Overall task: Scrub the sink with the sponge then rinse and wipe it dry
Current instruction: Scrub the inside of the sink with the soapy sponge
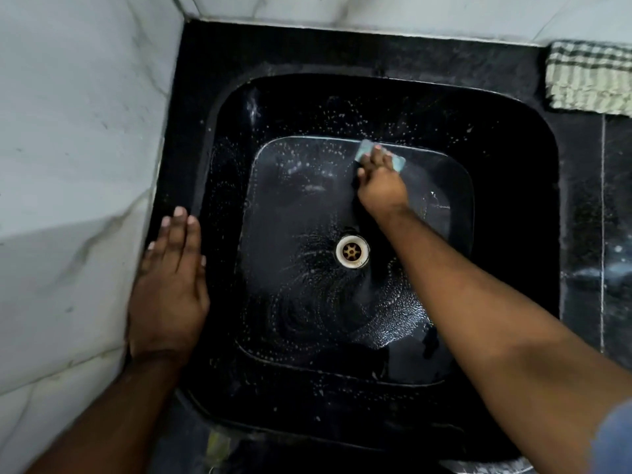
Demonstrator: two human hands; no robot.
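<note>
At the far edge of the basin floor, we note the right hand (381, 186) pressing the sponge (379, 155) to the sink (506, 206).

We record a pale blue-grey rectangular sponge, lying flat where the floor meets the far wall, both ends showing past the fingers (376, 158) that curl down over its middle and hold it. We find the sink black, glossy and square with rounded corners, flecked with suds and streaked in swirls around the pale drain (352, 251). Our left hand (169, 289) rests flat on the left rim, fingers straight and together, holding nothing. We see a checked cloth (590, 77) folded on the black counter (598, 206) at far right, well apart from the sponge.
</note>
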